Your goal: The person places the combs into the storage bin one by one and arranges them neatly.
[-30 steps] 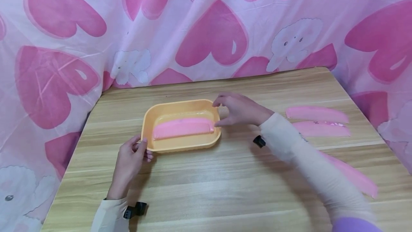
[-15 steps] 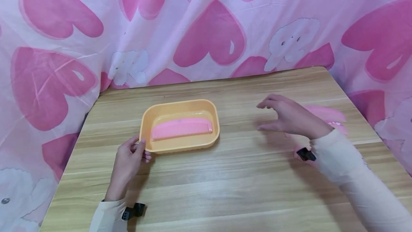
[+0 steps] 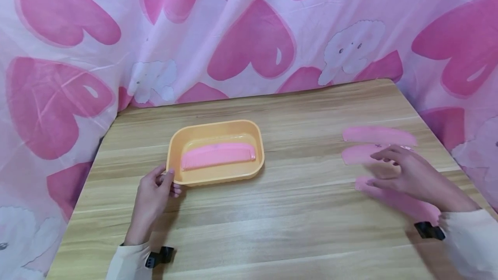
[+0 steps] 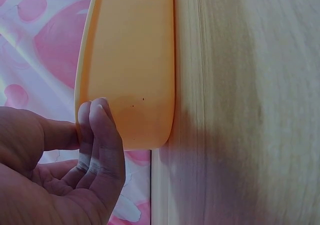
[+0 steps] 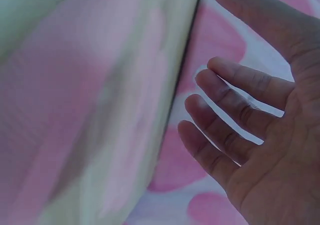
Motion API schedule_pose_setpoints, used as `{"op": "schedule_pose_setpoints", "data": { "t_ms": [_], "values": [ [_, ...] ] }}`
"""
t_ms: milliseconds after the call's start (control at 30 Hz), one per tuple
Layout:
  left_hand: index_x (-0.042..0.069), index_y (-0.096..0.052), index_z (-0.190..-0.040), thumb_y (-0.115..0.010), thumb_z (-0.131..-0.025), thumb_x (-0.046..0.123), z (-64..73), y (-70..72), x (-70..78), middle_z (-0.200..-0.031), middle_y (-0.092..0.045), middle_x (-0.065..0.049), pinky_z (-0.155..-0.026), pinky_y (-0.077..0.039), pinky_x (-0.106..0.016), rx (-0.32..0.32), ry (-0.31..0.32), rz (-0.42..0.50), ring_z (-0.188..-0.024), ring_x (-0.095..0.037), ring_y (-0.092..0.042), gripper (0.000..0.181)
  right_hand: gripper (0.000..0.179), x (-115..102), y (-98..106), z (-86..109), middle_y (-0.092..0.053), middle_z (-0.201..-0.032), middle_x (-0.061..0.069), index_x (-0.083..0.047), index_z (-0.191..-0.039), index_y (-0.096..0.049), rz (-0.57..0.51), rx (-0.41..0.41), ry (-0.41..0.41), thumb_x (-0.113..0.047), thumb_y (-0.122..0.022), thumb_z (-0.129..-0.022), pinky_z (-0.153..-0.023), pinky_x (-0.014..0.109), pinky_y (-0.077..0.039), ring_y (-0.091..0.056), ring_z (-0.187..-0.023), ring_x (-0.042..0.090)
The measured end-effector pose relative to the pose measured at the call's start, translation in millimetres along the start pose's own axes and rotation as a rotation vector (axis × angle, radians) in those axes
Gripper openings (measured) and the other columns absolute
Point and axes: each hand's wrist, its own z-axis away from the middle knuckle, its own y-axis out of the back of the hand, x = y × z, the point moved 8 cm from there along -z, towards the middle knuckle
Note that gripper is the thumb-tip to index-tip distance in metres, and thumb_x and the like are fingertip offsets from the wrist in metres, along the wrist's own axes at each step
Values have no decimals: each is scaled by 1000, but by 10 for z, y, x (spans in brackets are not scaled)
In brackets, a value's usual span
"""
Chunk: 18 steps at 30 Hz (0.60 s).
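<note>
tray (image 3: 218,180) pinched at near left corner by left hand (image 3: 152,194); pink comb (image 3: 218,155) contained. right hand (image 3: 416,176), fingers parted, nothing held, seen over right-side combs (image 3: 379,135); near comb (image 3: 404,204) could be skidded by too low a sweep.

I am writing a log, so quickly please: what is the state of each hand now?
Left hand: closed, pinching the rim of the light-orange, rounded rectangular plastic tray.
Right hand: open, holding nothing, over the pink, curved plastic combs.
</note>
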Motion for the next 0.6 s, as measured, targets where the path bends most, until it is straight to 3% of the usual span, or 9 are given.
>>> {"op": "schedule_pose_setpoints", "data": {
  "t_ms": [67, 167, 400, 600],
  "values": [
    [-3, -46, -146, -48, -109, 22, 2, 7, -4, -89, -68, -16, -63, -61, -27, 4, 6, -1, -70, -13, -66, 45, 65, 141, -11, 129, -65, -113, 16, -2, -118, -67, -16, 10, -22, -28, -97, -67, -75, 9, -47, -67, -95, 16],
    [-3, -46, -145, -48, -109, 22, 0, 10, -11, -88, -69, -16, -62, -61, -27, 3, 4, -1, -70, -13, -66, 45, 63, 306, -40, 299, -66, -108, 15, -1, -114, -68, 0, 28, -47, -26, -98, -64, -72, 1, -41, -62, -89, -1],
    [-3, -46, -146, -49, -108, 21, -1, 8, -22, -91, -69, -16, -63, -62, -26, 14, 11, -13, -71, -14, -67, 45, 62, 544, -107, 582, -69, -103, 11, -6, -109, -74, 92, 33, -127, -39, -98, -63, -67, 8, -39, -52, -90, -3],
    [-4, -46, -145, -49, -109, 20, 1, -4, -6, -92, -69, -19, -63, -61, -26, 7, 3, -12, -70, -13, -67, 44, 65, 626, -168, 686, -69, -102, 12, -1, -111, -74, 121, 14, -144, -40, -96, -64, -60, 15, -43, -48, -80, -2]
  ]
}}
